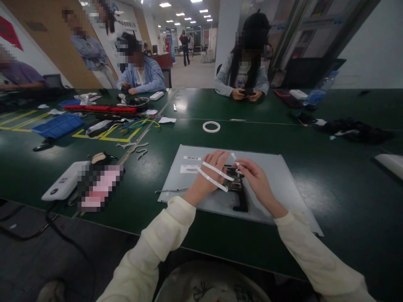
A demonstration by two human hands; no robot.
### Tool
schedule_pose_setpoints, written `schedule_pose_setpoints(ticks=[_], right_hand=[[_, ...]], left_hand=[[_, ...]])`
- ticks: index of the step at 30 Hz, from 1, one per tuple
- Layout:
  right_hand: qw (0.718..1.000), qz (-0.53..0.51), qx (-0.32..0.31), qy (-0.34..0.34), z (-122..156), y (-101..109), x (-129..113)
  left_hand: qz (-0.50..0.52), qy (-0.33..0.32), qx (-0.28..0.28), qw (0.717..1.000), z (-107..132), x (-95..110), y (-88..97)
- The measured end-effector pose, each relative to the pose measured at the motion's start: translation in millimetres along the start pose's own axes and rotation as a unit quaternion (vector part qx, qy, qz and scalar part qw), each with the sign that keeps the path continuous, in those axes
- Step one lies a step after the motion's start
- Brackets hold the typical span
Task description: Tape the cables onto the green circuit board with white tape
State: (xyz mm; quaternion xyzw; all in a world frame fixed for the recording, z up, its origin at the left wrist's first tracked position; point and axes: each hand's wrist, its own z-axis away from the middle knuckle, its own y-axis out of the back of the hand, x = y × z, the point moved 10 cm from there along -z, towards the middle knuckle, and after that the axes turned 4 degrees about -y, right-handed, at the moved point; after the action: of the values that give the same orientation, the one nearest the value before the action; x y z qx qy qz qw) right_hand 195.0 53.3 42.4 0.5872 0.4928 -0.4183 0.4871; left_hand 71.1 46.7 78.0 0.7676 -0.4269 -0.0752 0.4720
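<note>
A grey flat panel (267,184), likely a screen seen from its back, lies in front of me. On it sits a green circuit board (235,184) with a black bracket (242,203). My left hand (209,170) rests over the board's left side, fingers extended and partly hidden. Two strips of white tape (217,171) lie across the back of that hand, their ends hanging over the board. My right hand (253,174), at the board's upper right, pinches another short strip of white tape (233,157) between thumb and finger.
Beyond the panel lies a white tape roll (211,126). A white power bank-like device (66,181) and a pink phone-shaped item (102,186) are at left. Farther back are a blue bin (58,126), red strips (100,108) and wires. People sit across the table.
</note>
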Motion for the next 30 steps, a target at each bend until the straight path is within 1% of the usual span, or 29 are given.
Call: schedule_pose_setpoints(ticks=[3, 5, 7, 10, 14, 17, 20, 23, 27, 30], right_hand=[[0.999, 0.033, -0.016, 0.028, 3, -6, -10], [0.997, 0.05, -0.032, 0.041, 5, -12, -13], [0.997, 0.058, -0.037, 0.043, 6, -16, -11], [0.998, 0.049, -0.029, 0.038, 6, -15, -7], [0.998, 0.041, -0.005, 0.038, 5, -9, -9], [0.996, 0.066, 0.006, 0.053, 4, -5, -12], [0.988, 0.133, 0.028, 0.071, 2, 4, -11], [0.974, 0.204, 0.057, 0.078, -2, 20, -3], [0.97, 0.22, 0.1, 0.013, -9, 48, 24], [0.968, 0.229, 0.107, -0.011, -12, 56, 34]], left_hand=[[-0.058, 0.009, -0.001, 0.998, -2, 3, 3.1], [-0.082, 0.011, -0.006, 0.997, -3, 6, 4.3], [-0.094, 0.008, -0.01, 0.995, -4, 11, 4.8], [-0.106, 0.01, -0.008, 0.994, -4, 13, 5.9], [-0.119, 0.031, 0.011, 0.992, -3, 7, 8.3], [-0.105, 0.044, 0.015, 0.993, -1, -3, 5.5], [-0.06, 0.041, -0.017, 0.997, 3, -11, -5.0], [-0.001, 0.024, -0.08, 0.997, 9, -16, -19.1], [0.049, 0.026, -0.15, 0.987, 18, -19, -32.9], [0.065, 0.031, -0.175, 0.982, 20, -19, -40.3]])
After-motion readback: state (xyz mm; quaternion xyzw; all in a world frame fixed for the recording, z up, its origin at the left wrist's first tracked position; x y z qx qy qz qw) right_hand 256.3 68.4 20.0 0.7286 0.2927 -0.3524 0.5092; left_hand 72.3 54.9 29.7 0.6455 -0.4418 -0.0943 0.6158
